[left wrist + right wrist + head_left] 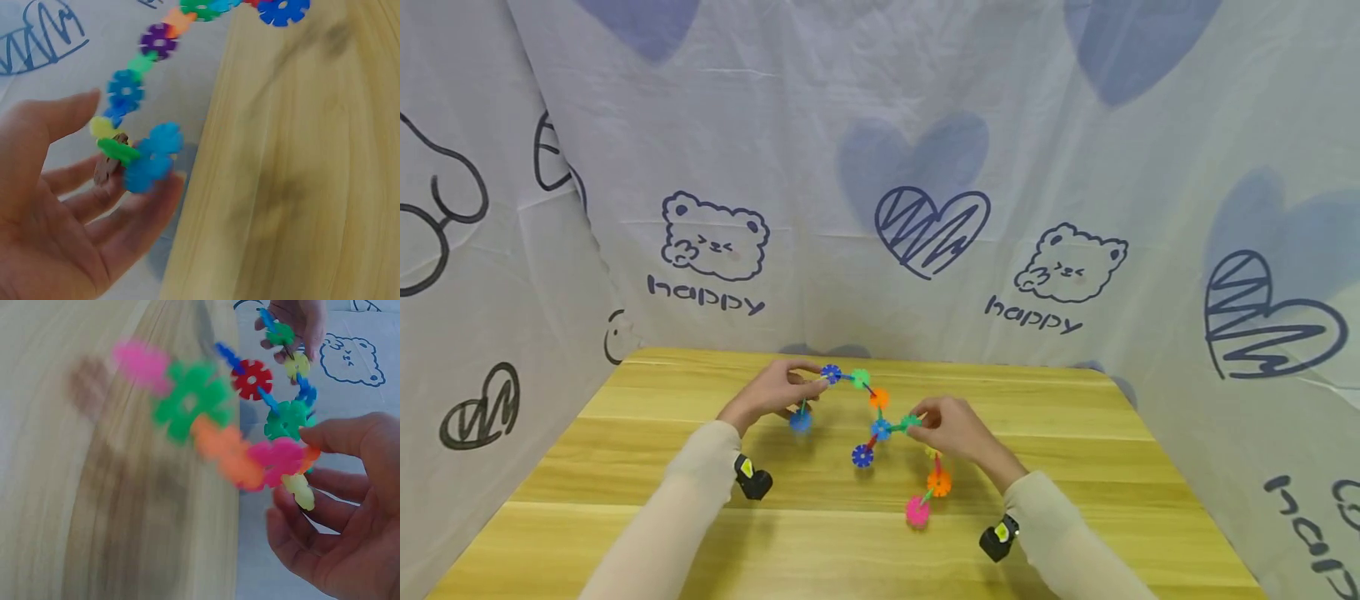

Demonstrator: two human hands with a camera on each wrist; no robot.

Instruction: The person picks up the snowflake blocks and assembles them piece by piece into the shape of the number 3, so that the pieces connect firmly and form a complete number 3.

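Observation:
A chain of coloured snowflake discs, slotted edge to edge, is held up between both hands above the table. My left hand [775, 390] grips its left end near a dark blue disc [831, 374]. In the left wrist view, its fingers lie around a yellow disc [102, 127], a brown disc [105, 170] and a green disc [119, 150], beside light blue discs [150, 165]. My right hand [953, 425] pinches the right part at a green disc [911, 424]. From there a branch with an orange disc [938, 482] and a pink disc [917, 512] hangs toward me.
The wooden table [820, 550] lies below, with shadows of the hands and discs on it. White cloth [820, 208] printed with hearts and bears hangs behind and at both sides. A small black wrist camera [752, 478] sits on the left sleeve, another camera [999, 538] on the right.

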